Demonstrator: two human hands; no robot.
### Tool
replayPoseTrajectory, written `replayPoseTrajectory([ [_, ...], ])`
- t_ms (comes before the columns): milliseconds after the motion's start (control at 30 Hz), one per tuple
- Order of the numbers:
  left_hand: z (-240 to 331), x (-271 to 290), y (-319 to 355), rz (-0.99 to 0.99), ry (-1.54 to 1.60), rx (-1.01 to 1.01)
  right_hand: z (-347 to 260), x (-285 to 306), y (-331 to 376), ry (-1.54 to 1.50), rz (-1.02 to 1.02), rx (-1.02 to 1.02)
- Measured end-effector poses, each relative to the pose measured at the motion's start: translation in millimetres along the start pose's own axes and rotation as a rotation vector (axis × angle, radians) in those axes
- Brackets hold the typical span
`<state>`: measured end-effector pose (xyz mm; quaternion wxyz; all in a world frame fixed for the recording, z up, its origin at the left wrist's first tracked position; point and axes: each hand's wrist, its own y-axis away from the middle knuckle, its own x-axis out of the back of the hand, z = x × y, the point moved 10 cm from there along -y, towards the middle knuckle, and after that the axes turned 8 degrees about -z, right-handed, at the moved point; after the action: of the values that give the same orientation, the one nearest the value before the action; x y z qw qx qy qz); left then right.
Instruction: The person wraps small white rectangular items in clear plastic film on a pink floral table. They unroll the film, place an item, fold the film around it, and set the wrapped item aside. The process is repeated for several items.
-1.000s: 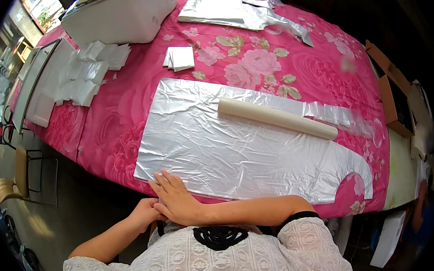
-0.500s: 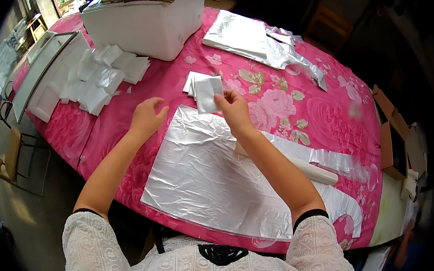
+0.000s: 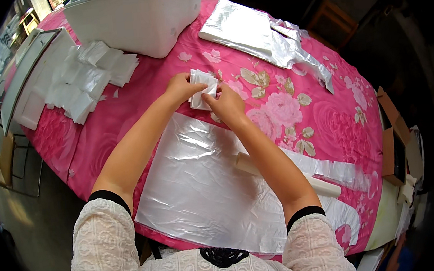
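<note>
Both my hands meet at a small stack of folded plastic bags (image 3: 203, 80), white and translucent, over the middle of the pink floral cloth. My left hand (image 3: 178, 89) grips the stack's left side, its thumb lying across the front. From the right, my right hand (image 3: 229, 105) pinches the lower right part with its thumb on top. Fingers behind the stack are partly hidden. Nearer to me lies a wide, flat pile of silvery plastic bags (image 3: 191, 189), wrinkled at the top. My right forearm passes over it and over a pale tube (image 3: 326, 187).
A loose heap of folded bags (image 3: 85, 77) lies at the left, beside a framed panel (image 3: 28, 74). Behind stands a large white foam box (image 3: 135, 24). Another stack of bags (image 3: 236, 25) rests at the far right. An open cardboard box (image 3: 394, 156) stands past the table's right edge.
My left hand has moved right and forward from beside the stack and now grips it. The top folded bag, held out by my right hand before, now lies together with the others.
</note>
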<state>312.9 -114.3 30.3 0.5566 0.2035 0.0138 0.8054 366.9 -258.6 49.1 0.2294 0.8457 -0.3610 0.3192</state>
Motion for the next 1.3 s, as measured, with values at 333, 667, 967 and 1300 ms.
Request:
replayPoseTrajectory([
  [333, 45, -24, 59, 0.227, -0.193, -0.675, -8, 8, 13, -0.317, -0.079, 0.434],
  [667, 7, -35, 52, 0.078, -0.261, -0.595, -17, -3, 24, 0.041, 0.035, 0.578],
  [967, 23, -21, 62, 0.14, -0.157, -0.633, -12, -13, 22, 0.258, 0.081, 0.522],
  [1300, -47, 77, -12, -0.182, -0.15, 0.095, 51, 103, 133, 0.231, -0.1, 0.342],
])
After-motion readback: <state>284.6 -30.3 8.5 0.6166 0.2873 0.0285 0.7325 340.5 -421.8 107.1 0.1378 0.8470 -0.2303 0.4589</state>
